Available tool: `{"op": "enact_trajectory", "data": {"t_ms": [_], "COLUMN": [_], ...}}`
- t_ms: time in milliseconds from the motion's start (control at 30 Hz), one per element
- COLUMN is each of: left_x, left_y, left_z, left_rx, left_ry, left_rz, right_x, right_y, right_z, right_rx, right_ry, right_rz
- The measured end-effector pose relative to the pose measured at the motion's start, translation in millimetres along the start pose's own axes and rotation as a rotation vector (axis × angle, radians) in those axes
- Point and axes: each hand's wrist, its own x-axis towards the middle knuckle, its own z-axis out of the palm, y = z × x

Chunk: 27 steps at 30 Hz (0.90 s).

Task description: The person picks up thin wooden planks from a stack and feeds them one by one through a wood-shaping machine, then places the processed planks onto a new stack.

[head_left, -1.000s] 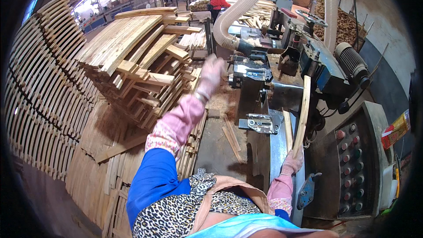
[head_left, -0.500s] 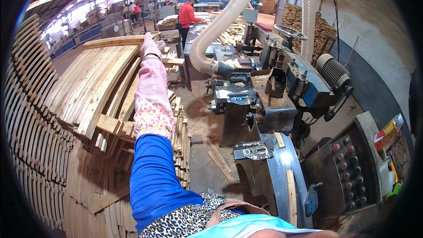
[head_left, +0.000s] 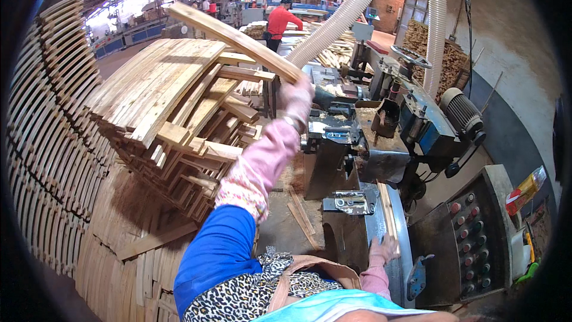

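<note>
My left hand, in a pink sleeve with a flowered cuff, is closed round one end of a wooden board. The board is held up at a slant, its other end rising to the far left above a stack of boards. Lower right, my right hand is on a narrow wooden strip, its fingers against the wood. That strip lies lengthwise on the metal bed of a woodworking machine, pointing toward the machine head.
A control panel with buttons stands at the right. Ribbed hoses and a motor are beyond the bed. Curved slats are stacked at the left. Offcuts lie on the floor. A person in red works farther back.
My left hand has lifted the board off the stack and swung it right, toward the machine. My right hand has come into view on the strip, which has moved forward along the bed.
</note>
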Motion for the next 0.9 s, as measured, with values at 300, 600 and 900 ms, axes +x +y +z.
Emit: {"op": "enact_trajectory", "data": {"t_ms": [300, 600, 900], "left_x": [-344.8, -429.0, -380.0], "left_y": [-189.2, -157.2, -149.1], "left_z": [-79.7, -110.4, -129.1], "left_rx": [0.860, 1.183, 1.183], "left_ry": [-0.881, -1.719, -1.541], "left_rz": [-0.179, -0.322, -0.298], "right_x": [-46.4, -178.5, -118.6], "right_y": [-110.7, 219.8, 191.9], "right_z": [-104.7, -90.9, -60.5], "right_rx": [0.737, 0.080, 0.180], "right_ry": [0.195, -0.093, 0.243], "right_rz": [-0.917, 0.021, 0.007]}}
